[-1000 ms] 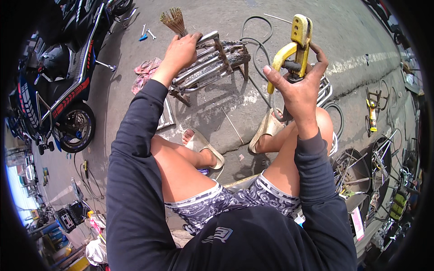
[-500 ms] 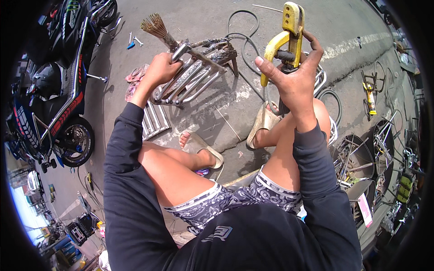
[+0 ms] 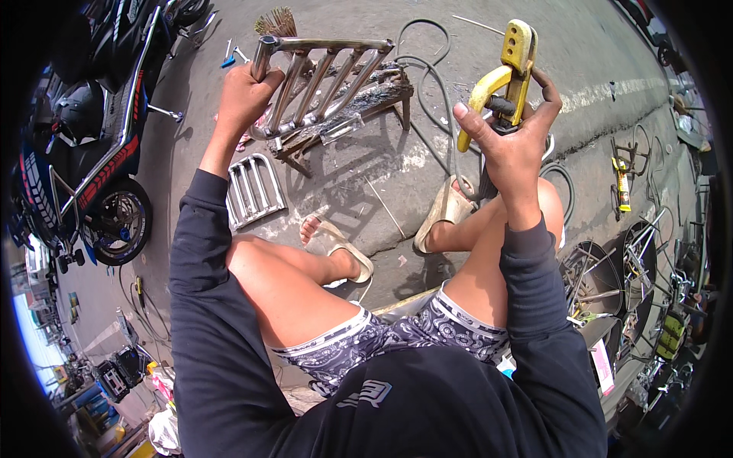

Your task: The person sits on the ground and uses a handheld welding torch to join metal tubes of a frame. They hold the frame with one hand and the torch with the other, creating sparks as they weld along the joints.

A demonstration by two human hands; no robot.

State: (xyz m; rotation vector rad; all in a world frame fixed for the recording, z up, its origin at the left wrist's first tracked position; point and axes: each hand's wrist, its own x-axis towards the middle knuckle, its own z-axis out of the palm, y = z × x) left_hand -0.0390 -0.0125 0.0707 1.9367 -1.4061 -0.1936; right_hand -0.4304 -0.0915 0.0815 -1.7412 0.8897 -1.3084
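My left hand (image 3: 246,95) grips one corner of a metal tube frame (image 3: 330,84) with several slanted bars, holding it tilted above a low, spatter-crusted metal stand (image 3: 385,91). In my right hand (image 3: 510,145) is a yellow welding electrode holder (image 3: 518,57), raised upright over my right knee; no rod shows in its jaws. Its grey cable (image 3: 435,76) loops over the ground. Behind the frame rises a bundle of thin rods (image 3: 276,23), partly hidden. A second barred tube frame (image 3: 256,191) lies on the ground by my left knee.
At left stands a parked motorcycle (image 3: 84,168). Two wrenches (image 3: 229,59) lie beyond my left hand. To the right are round bins of metal scraps (image 3: 592,278), a yellow packet (image 3: 622,187) and coiled cable (image 3: 561,183). A thin rod (image 3: 385,208) lies between my feet.
My left hand has raised and turned the tube frame, so its bars now face me more fully. My right hand, still holding the electrode holder, has come slightly lower and to the right.
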